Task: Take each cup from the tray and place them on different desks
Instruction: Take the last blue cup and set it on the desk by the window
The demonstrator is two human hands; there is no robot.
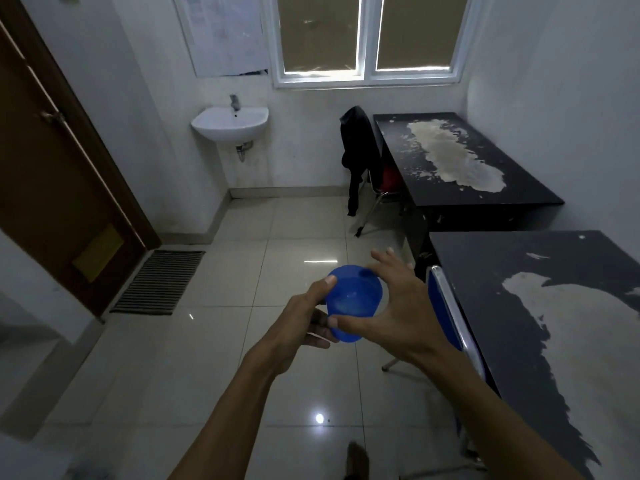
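A blue plastic cup point(353, 301) hangs in the air over the tiled floor, mouth facing up toward the camera. My left hand point(304, 317) holds it from the left, thumb on the rim and fingers curled under its base. My right hand point(391, 303) grips it from the right, thumb on the lower side and fingers spread past the far rim. No tray is in view. Two black desks with peeling tops stand on the right: a near desk point(485, 271) and a far desk point(401, 133) under the window.
A blue chair point(446, 306) is pushed in at the near desk. A chair draped with a black jacket point(360, 150) stands at the far desk. A white sink point(230, 124) hangs on the back wall. A brown door point(52, 174) and striped mat point(159, 282) are at left.
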